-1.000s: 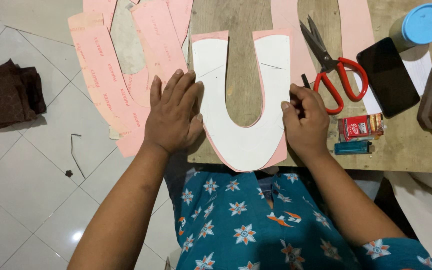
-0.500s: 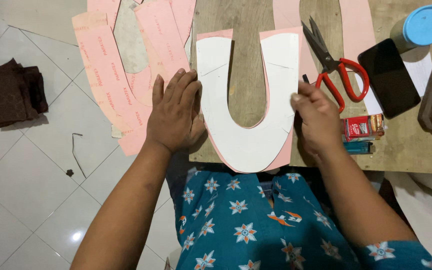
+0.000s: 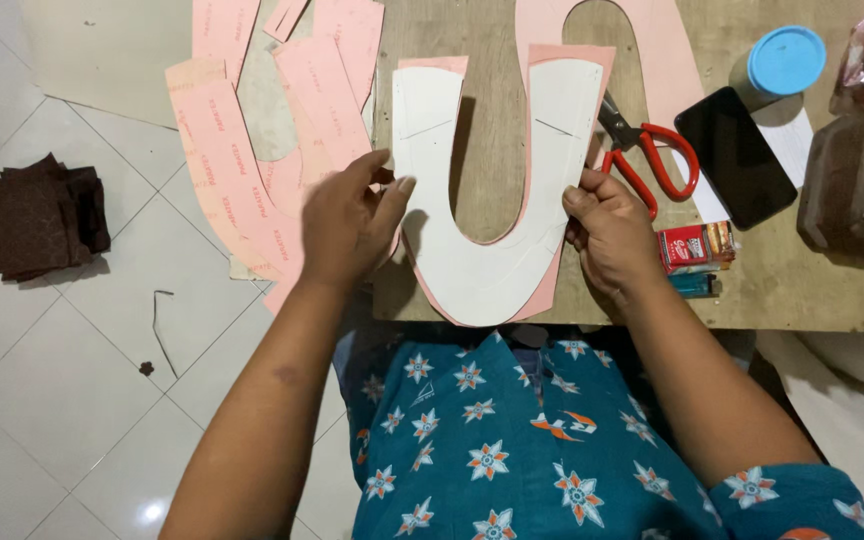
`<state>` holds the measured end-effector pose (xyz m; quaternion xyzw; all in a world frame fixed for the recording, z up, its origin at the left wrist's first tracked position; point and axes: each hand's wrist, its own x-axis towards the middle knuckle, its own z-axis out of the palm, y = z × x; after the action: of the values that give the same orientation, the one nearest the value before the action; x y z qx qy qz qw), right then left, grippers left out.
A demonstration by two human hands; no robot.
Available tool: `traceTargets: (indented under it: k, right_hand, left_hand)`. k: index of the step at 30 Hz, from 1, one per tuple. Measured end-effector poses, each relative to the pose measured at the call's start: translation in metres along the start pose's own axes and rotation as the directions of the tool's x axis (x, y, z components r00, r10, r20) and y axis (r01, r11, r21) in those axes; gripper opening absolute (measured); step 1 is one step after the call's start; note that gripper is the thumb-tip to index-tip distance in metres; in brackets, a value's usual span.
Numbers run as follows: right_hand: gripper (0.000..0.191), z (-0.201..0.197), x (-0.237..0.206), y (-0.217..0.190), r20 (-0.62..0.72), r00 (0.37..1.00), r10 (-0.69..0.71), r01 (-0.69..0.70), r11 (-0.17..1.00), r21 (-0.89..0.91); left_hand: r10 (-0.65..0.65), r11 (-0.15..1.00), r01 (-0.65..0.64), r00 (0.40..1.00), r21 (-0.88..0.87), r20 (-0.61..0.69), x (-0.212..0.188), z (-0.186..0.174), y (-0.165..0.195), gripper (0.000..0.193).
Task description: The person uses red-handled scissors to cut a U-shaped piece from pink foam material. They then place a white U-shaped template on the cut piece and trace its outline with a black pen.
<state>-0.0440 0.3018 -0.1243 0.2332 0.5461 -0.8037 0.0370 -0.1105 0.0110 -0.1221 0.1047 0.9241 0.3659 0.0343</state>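
Note:
A white U-shaped card template (image 3: pixel 482 270) lies on a pink sheet (image 3: pixel 550 285) cut to nearly the same shape, on a wooden board (image 3: pixel 782 290). My left hand (image 3: pixel 347 225) is at the template's left arm, thumb on the white card and fingers curled over its outer edge. My right hand (image 3: pixel 607 235) is closed at the right arm's outer edge, thumb against the card. The thin dark pen seen in it earlier is mostly hidden in the fist.
Red-handled scissors (image 3: pixel 657 160), a black phone (image 3: pixel 737 155), a blue-lidded jar (image 3: pixel 782 65), a small red box (image 3: pixel 697 247) and a blue lighter (image 3: pixel 694 285) lie right of the template. Pink cut strips (image 3: pixel 232 170) overhang the board's left edge. Dark brown fabric pieces (image 3: pixel 37 215) sit on the tiled floor.
My left hand has lifted from lying flat on the template, and now only its thumb and fingertips hold the left edge. My right hand stayed at the right edge.

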Motion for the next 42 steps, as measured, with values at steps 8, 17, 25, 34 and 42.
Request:
traceTargets:
  k: [8,17,25,34,42]
  right_hand:
    - [0.031,0.002,-0.004,0.0,0.007,0.999,-0.032,0.032,0.999,-0.037]
    - [0.035,0.002,-0.003,0.003,-0.027,1.0,-0.003,0.001,0.997,-0.081]
    - [0.038,-0.001,-0.002,0.005,-0.006,1.0,-0.014,0.013,0.998,-0.069]
    - [0.035,-0.004,0.002,0.006,0.014,0.999,-0.031,0.032,0.997,-0.067]
    - [0.037,-0.006,0.003,0.009,0.054,0.997,-0.05,0.051,0.998,-0.033]
  left_hand:
    - [-0.293,0.442,0.376,0.919,-0.815,0.265,0.009,0.008,0.012,0.032]
    - [-0.264,0.488,0.397,0.916,-0.777,0.303,0.008,-0.004,0.007,0.024]
    - [-0.257,0.459,0.381,0.922,-0.803,0.29,0.008,-0.003,0.007,0.023]
    - [-0.281,0.49,0.442,0.896,-0.751,0.344,0.01,-0.008,0.005,0.028]
    - [-0.264,0.521,0.391,0.919,-0.759,0.293,0.01,-0.001,-0.004,0.023]
